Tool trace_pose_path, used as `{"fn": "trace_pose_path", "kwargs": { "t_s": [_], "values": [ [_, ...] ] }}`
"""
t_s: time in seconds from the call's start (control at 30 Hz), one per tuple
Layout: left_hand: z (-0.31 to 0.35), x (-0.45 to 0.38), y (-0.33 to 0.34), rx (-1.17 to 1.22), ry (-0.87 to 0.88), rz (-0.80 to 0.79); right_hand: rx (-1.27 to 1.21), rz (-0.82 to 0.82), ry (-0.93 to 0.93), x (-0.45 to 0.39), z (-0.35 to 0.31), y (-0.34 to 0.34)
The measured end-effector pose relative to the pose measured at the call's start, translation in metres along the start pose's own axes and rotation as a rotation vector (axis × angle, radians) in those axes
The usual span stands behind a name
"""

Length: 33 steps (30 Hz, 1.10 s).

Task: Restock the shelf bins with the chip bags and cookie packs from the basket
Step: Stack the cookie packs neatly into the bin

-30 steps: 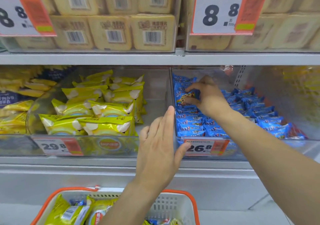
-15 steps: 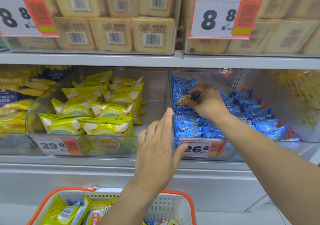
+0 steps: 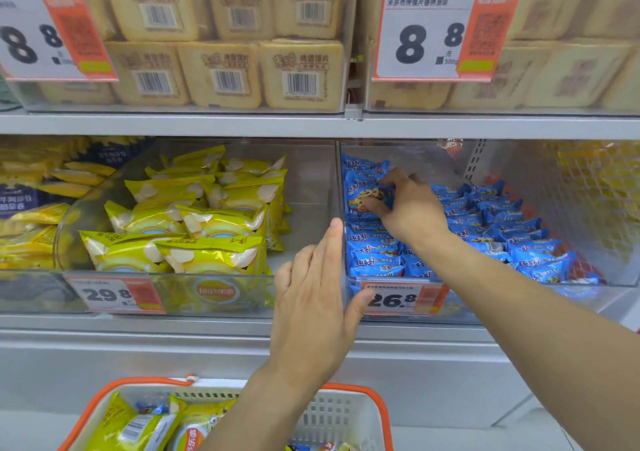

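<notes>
My right hand [image 3: 408, 208] reaches into the clear right bin [image 3: 571, 284] and pinches a blue cookie pack [image 3: 369, 196] at the left side of the pile of blue cookie packs [image 3: 491, 228]. My left hand [image 3: 315, 298] is flat and open, fingers straight, resting against the divider between the two bins. The left bin [image 3: 214, 294] holds several yellow chip bags [image 3: 194, 228]. Below, a white basket with an orange rim [image 3: 346, 412] holds yellow chip bags [image 3: 135, 426] and some cookie packs, partly hidden by my left forearm.
The upper shelf [image 3: 311, 124] carries clear bins of beige packs with barcodes and price tags 8.8. Price tags 29.8 [image 3: 107, 294] and 26.8 [image 3: 401, 298] hang on the bin fronts. More yellow bags [image 3: 31, 215] fill a bin at far left.
My right hand has drawn slightly back and down with the cookie pack in its fingers. My left hand stays at the divider. The view has tilted a little upward.
</notes>
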<state>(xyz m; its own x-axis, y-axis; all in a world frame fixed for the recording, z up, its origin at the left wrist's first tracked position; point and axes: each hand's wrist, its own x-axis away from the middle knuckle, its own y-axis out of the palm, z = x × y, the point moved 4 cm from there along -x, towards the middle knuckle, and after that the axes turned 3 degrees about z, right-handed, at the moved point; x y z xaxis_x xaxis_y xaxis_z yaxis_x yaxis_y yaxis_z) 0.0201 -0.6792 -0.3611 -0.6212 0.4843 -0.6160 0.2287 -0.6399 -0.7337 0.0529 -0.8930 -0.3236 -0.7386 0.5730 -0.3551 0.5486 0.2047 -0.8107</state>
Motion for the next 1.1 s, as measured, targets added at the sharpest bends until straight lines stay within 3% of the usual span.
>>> {"fn": "trace_pose_path", "kwargs": {
  "t_s": [0.37, 0.6, 0.7, 0.8, 0.87, 1.0, 1.1],
  "values": [
    [0.0, 0.0, -0.001, -0.001, 0.03, -0.003, 0.12, -0.068, 0.035, 0.002, -0.006, 0.0],
    [-0.003, 0.001, -0.007, 0.024, 0.065, -0.044, 0.25, -0.253, 0.083, -0.002, -0.008, -0.008],
    [-0.006, 0.003, -0.014, 0.198, 0.078, -0.032, 0.193, -0.16, 0.06, 0.01, -0.007, -0.022],
    [-0.008, 0.017, -0.038, 0.327, 0.104, 0.19, 0.144, 0.0, -0.031, 0.033, -0.011, -0.044],
    [-0.014, 0.037, -0.048, 0.398, 0.084, 0.254, 0.027, 0.135, -0.162, 0.055, -0.02, -0.059],
    [-0.042, 0.092, -0.041, 0.476, -0.055, 0.053, -0.234, 0.277, -0.475, 0.123, -0.056, -0.07],
    [-0.071, 0.145, -0.024, 0.389, -0.178, -0.206, -0.302, 0.157, -0.644, 0.179, -0.079, -0.041]
  ]
}}
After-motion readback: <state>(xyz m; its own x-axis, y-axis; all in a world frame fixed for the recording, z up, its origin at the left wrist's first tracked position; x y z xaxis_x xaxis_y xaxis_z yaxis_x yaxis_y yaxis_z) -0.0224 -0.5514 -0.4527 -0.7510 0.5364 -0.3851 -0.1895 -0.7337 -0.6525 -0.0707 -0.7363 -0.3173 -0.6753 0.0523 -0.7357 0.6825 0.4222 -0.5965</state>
